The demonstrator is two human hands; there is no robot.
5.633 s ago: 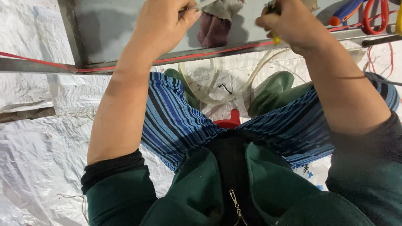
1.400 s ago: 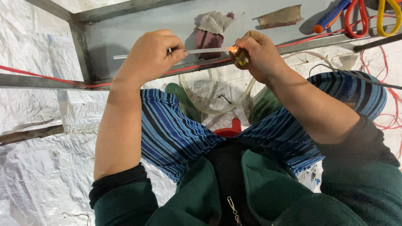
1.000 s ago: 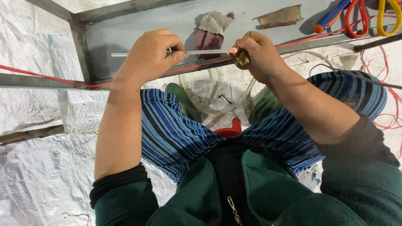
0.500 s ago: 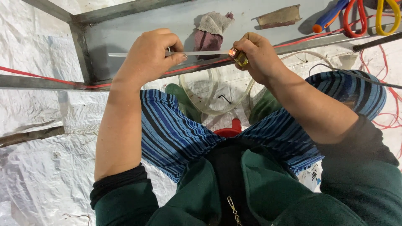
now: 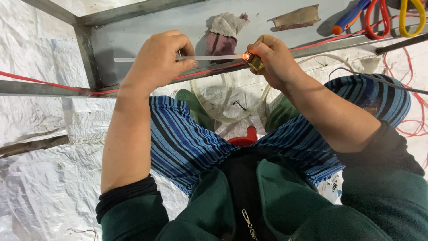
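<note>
My left hand (image 5: 158,60) grips a thin, pale translucent tube (image 5: 214,57) and holds it level over a grey metal tray (image 5: 133,40). My right hand (image 5: 274,60) is closed around a small brass-coloured lighter (image 5: 255,62). A small orange flame (image 5: 245,56) burns at the tube's right end. The tube's left end sticks out past my left hand.
A crumpled rag (image 5: 225,31), a strip of brown tape (image 5: 296,18), a blue-handled tool (image 5: 350,15) and red and yellow cables (image 5: 385,18) lie on the tray. A red wire (image 5: 40,82) runs along its frame. Clear tubing loops (image 5: 225,102) and a red object (image 5: 245,139) sit between my knees, on white plastic sheeting (image 5: 40,178).
Both hands came down from the top edge and moved closer together. The tube's right end now meets the lighter flame. In the last second the hands barely move.
</note>
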